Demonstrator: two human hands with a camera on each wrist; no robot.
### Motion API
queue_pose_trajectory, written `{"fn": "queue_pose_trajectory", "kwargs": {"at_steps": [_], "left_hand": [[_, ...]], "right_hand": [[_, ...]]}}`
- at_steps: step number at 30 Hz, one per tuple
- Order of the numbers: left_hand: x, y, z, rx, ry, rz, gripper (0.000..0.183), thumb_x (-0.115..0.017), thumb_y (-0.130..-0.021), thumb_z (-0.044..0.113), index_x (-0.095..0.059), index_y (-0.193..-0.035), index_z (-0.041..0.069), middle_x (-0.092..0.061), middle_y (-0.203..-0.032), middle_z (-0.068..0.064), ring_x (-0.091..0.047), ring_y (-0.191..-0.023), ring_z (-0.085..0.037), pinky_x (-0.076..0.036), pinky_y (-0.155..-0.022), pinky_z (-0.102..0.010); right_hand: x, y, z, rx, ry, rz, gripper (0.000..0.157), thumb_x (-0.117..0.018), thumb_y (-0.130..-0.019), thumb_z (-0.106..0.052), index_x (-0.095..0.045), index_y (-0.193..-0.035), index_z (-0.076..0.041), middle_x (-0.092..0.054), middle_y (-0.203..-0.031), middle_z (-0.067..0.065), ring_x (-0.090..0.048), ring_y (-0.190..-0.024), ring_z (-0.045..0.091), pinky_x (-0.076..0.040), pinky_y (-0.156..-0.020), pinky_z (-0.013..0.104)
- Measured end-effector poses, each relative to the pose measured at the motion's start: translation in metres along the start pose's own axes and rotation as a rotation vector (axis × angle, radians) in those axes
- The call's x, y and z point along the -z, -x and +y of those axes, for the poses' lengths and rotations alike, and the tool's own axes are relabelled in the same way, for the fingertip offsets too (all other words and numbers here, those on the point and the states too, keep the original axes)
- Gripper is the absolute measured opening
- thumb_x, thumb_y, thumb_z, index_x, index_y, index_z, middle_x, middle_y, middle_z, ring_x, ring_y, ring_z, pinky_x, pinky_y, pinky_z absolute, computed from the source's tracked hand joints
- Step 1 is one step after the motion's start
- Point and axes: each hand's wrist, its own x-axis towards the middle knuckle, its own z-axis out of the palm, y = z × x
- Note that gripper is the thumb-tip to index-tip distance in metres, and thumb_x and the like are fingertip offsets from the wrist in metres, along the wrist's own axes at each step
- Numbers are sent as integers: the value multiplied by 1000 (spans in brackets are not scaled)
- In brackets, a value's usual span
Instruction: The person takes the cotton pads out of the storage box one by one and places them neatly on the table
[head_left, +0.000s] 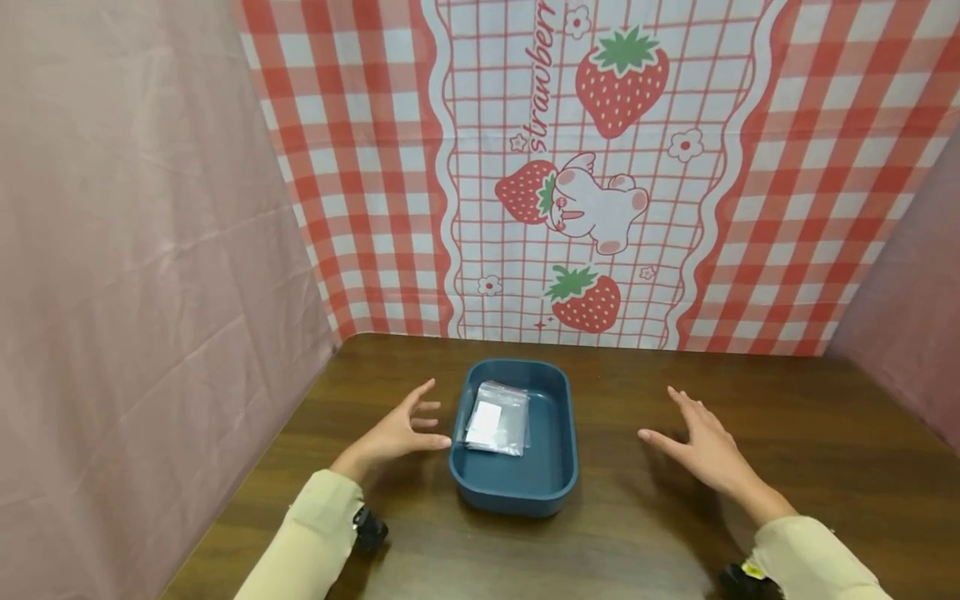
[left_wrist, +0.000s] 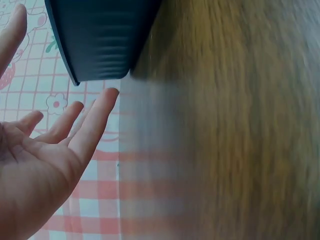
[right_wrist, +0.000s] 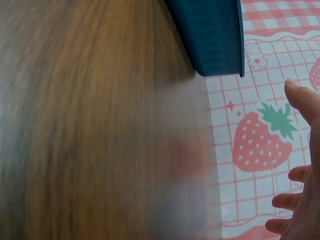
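A dark blue rectangular bin [head_left: 551,467] with rounded corners stands on the table. Inside it, toward the left, lie clear plastic zip bags [head_left: 510,421] with a white patch showing; how many there are I cannot tell. My left hand [head_left: 393,433] hovers just left of the bin, fingers spread and holding nothing; its thumb tip is close to the rim, and contact is unclear. Off to the right, my right hand [head_left: 705,450] is held apart from the bin with fingers extended and nothing in them. Both wrist views show the bin's outer side wall [left_wrist: 102,40] beyond the fingers.
The brown wooden table [head_left: 615,542] runs back to a red-and-white checked cloth [head_left: 375,208] with strawberry prints, hung behind it. A pale pink curtain [head_left: 150,292] borders the left, and another pink cloth [head_left: 907,308] the right. Dark devices [head_left: 370,528] sit at both wrists.
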Motion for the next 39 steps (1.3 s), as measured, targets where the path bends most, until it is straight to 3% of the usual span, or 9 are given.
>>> {"fn": "queue_pose_trajectory", "kwargs": {"at_steps": [7, 17, 30, 39], "left_hand": [[-10, -4, -1, 29, 94, -74, 94, -79, -74, 15, -20, -148, 15, -33, -140, -26, -43, -120, -42, -48, -86, -45], [-16, -10, -2, 77, 193, -121, 89, -75, -76, 5, -22, -147, 12, -28, -144, -21, -43, -119, -39, -52, -78, -42], [-21, -12, 0, 116, 199, -106, 81, -67, -77, -6, -27, -146, 11, -32, -140, -19, -53, -108, -31, -54, -67, -35], [-21, -13, -4, 134, 221, -96, 82, -69, -76, -5, -29, -146, 13, -31, -141, -17, -53, -107, -30, -54, -70, -37]], "right_hand": [[-9, -7, -7, -4, -94, 3, 92, -60, -85, -49, -15, -147, 0, -19, -145, 31, -18, -130, 50, -21, -96, 67], [-22, -19, -21, -18, -192, -11, 89, -60, -85, -48, -17, -147, 0, -19, -145, 30, -19, -131, 47, -22, -99, 64], [-33, -37, -43, -48, -315, -38, 88, -61, -84, -50, -20, -147, -3, -20, -147, 26, -19, -133, 42, -20, -102, 60], [-36, -48, -58, -61, -376, -63, 86, -62, -84, -48, -22, -147, -6, -23, -148, 23, -20, -134, 40, -21, -103, 59]]}}
